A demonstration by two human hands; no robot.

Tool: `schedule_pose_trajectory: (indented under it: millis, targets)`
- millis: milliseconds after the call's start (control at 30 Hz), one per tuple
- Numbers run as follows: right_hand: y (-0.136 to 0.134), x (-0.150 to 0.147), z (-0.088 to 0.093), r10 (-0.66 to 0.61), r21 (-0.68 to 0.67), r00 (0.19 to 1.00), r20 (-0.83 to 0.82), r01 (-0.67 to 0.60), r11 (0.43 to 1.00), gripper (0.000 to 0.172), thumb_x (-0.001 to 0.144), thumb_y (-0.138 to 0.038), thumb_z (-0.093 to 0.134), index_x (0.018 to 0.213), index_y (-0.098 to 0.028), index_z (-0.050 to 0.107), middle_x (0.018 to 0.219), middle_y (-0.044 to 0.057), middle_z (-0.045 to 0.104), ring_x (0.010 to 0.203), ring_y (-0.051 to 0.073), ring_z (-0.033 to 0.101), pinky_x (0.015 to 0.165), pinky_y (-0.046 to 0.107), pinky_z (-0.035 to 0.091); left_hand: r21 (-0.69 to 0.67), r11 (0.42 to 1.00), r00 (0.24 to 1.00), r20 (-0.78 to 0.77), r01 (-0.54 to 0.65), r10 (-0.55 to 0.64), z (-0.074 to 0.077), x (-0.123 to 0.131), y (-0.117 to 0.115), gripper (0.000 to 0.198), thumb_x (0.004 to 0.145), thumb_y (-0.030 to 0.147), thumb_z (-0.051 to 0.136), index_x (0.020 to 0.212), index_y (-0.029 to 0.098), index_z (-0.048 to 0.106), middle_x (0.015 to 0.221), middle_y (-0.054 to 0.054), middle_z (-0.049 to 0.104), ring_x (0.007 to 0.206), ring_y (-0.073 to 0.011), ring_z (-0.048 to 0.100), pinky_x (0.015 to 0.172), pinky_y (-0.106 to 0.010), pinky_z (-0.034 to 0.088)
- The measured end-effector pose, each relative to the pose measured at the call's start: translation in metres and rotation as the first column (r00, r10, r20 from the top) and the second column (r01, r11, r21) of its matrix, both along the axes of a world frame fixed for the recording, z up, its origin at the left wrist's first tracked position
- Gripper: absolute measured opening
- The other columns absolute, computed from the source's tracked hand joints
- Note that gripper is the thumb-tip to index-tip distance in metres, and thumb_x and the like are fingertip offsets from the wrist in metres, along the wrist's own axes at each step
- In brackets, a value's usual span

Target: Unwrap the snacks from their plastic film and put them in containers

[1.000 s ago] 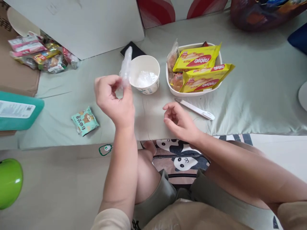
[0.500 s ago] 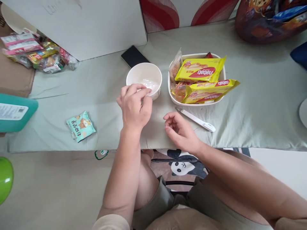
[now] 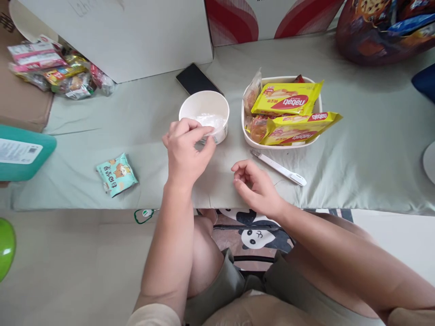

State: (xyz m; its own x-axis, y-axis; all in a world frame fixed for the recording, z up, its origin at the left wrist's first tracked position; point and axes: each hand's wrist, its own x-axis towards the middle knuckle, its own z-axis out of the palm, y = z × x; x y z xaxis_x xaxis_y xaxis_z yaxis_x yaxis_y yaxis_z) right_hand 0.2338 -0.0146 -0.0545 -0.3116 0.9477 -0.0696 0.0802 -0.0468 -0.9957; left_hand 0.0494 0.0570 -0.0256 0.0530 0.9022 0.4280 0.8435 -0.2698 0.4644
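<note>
My left hand is over the near left rim of a white paper bowl, thumb and forefinger pinched together. Shiny, clear plastic lies in the bowl by those fingertips; whether they grip it is hidden. On the cloth, my right hand rests with its fingers loosely curled, a gap to the thumb and nothing inside. Just beyond it lies a white utility knife. A white tub behind the knife holds yellow wafer packs and other wrapped snacks.
A small teal snack packet lies at the left. A black phone sits behind the bowl, near a white box. Several wrapped snacks and a teal container are far left; a dark snack-filled bowl stands back right.
My left hand has shifted slightly left and down, with thumb and forefinger still at the bowl. More whitish plastic shows in the bowl. My right hand stays still.
</note>
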Motion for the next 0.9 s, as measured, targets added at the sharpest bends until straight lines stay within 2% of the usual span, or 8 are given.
schedule_pose_trajectory:
  millis: [133, 300, 433, 600, 700, 800, 900]
  targets:
    - [0.0, 0.0, 0.0, -0.007, 0.004, 1.0, 0.009, 0.007, 1.0, 0.019, 0.087, -0.026, 0.055, 0.106, -0.024, 0.052, 0.078, -0.002, 0.06, 0.066, 0.014, 0.055, 0.061, 0.029, 0.047, 0.099, 0.995, 0.997, 0.066, 0.033, -0.04, -0.003, -0.009, 0.003, 0.016, 0.09, 0.024, 0.065, 0.097, 0.027, 0.079, 0.097, -0.004, 0.067, 0.094, -0.0218, 0.063, 0.089, -0.041, 0.051]
    - [0.0, -0.001, 0.001, -0.009, -0.009, 1.0, 0.017, 0.009, 1.0, 0.019, 0.087, -0.027, 0.056, 0.106, -0.024, 0.052, 0.078, -0.002, 0.06, 0.066, 0.014, 0.054, 0.061, 0.029, 0.047, 0.085, 0.991, 0.986, 0.123, 0.104, -0.114, -0.003, -0.01, 0.006, 0.017, 0.093, 0.025, 0.061, 0.091, 0.025, 0.078, 0.085, -0.001, 0.067, 0.075, -0.0152, 0.063, 0.072, -0.034, 0.053]
    - [0.001, -0.001, 0.001, -0.012, -0.005, 1.0, 0.013, 0.012, 1.0, 0.019, 0.087, -0.027, 0.055, 0.106, -0.024, 0.052, 0.078, -0.002, 0.06, 0.065, 0.014, 0.054, 0.061, 0.029, 0.046, 0.168, 0.985, 0.988, 0.135, 0.046, -0.07, -0.004, -0.008, 0.005, 0.019, 0.099, 0.031, 0.06, 0.105, 0.028, 0.078, 0.092, -0.003, 0.065, 0.085, -0.0183, 0.066, 0.082, -0.041, 0.055]
    - [0.0, 0.0, 0.0, -0.018, 0.005, 1.0, 0.016, 0.017, 1.0, 0.019, 0.088, -0.026, 0.055, 0.106, -0.023, 0.053, 0.078, -0.001, 0.06, 0.066, 0.014, 0.054, 0.061, 0.029, 0.047, 0.249, 0.961, 0.987, 0.139, -0.119, 0.086, 0.002, -0.011, 0.002, 0.027, 0.105, 0.041, 0.053, 0.113, 0.03, 0.076, 0.098, -0.007, 0.062, 0.103, -0.0255, 0.066, 0.097, -0.055, 0.049]
    - [-0.001, 0.0, 0.0, -0.014, 0.004, 1.0, 0.01, 0.014, 1.0, 0.019, 0.088, -0.027, 0.055, 0.106, -0.023, 0.053, 0.078, -0.001, 0.06, 0.066, 0.014, 0.054, 0.061, 0.03, 0.047, 0.143, 0.983, 0.991, 0.091, -0.111, 0.098, 0.002, -0.009, 0.0, 0.021, 0.102, 0.035, 0.057, 0.109, 0.033, 0.078, 0.101, -0.007, 0.065, 0.109, -0.0289, 0.063, 0.102, -0.059, 0.045]
    - [-0.001, 0.0, 0.001, -0.02, -0.009, 1.0, 0.005, 0.02, 1.0, 0.019, 0.087, -0.027, 0.055, 0.106, -0.023, 0.053, 0.079, -0.001, 0.06, 0.066, 0.014, 0.054, 0.061, 0.03, 0.046, 0.009, 0.997, 0.997, -0.013, -0.072, 0.072, 0.001, -0.002, -0.002, 0.019, 0.096, 0.025, 0.062, 0.097, 0.034, 0.078, 0.103, -0.006, 0.07, 0.113, -0.0303, 0.061, 0.102, -0.058, 0.044]
    - [0.0, 0.0, 0.002, -0.038, -0.019, 0.999, -0.013, 0.037, 0.999, 0.02, 0.087, -0.027, 0.055, 0.106, -0.023, 0.053, 0.079, -0.002, 0.059, 0.067, 0.013, 0.054, 0.062, 0.029, 0.046, -0.032, 0.997, 0.993, -0.102, -0.07, 0.066, 0.003, 0.005, -0.005, 0.02, 0.096, 0.024, 0.06, 0.087, 0.032, 0.077, 0.111, -0.004, 0.074, 0.119, -0.03, 0.06, 0.104, -0.056, 0.044]
